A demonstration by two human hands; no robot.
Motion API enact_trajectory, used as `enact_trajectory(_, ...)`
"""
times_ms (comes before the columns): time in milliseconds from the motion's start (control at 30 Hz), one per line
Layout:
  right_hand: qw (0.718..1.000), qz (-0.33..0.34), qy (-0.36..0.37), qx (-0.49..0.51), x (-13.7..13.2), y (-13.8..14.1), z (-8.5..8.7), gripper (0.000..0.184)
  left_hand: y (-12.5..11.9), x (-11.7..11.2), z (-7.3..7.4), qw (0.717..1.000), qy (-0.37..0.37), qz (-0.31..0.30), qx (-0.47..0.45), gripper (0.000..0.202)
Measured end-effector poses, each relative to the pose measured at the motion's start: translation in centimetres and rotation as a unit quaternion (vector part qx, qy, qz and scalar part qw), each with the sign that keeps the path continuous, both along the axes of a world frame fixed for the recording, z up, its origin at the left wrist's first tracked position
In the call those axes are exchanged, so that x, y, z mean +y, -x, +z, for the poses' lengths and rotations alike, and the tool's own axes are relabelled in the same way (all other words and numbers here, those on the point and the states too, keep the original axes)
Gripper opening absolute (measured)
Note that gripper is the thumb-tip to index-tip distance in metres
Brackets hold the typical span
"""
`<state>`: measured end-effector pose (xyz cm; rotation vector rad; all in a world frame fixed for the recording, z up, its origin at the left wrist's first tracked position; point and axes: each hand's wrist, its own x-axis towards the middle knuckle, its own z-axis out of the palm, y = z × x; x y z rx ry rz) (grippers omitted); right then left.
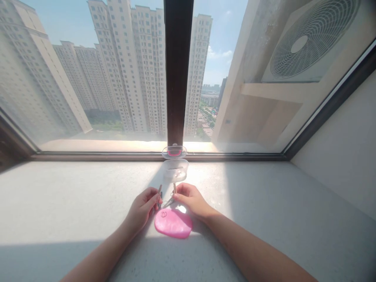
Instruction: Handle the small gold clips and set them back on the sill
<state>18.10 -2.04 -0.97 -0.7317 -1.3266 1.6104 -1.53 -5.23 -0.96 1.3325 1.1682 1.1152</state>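
Observation:
My left hand [141, 208] and my right hand [190, 199] meet low in the middle of a pale stone window sill [73, 199]. Their fingertips pinch a small silver metal object [168, 203] with thin upright prongs, perhaps keys, though its exact kind is hard to tell. Just below both hands lies a flat pink silicone pad [173, 223], with a small ring-shaped mark near its left end. A clear plastic container [175, 169] stands just beyond the hands, and a clear round lid [174, 152] with pink inside sits behind it.
The sill ends at a dark window frame [158, 157] with a dark vertical post [177, 66] above the lid. Beyond the glass stand high-rise buildings [123, 66] and an outdoor air-conditioning unit [311, 39]. A pale wall [337, 149] bounds the right side.

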Motion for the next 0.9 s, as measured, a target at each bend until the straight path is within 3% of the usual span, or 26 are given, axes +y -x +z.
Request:
enact_trajectory(467, 0.999, -0.032, 0.016, 0.004, 0.28, 0.11, 0.03, 0.022, -0.15, 0.7, 0.56, 0.999, 0.036, 0.023, 0.007, 0.023)
enact_trajectory(900, 0.999, -0.02, 0.018, 0.017, 0.31, 0.02, 0.21, 0.022, 0.06, 0.8, -0.01, 1.0, 0.031, 0.007, -0.003, 0.022)
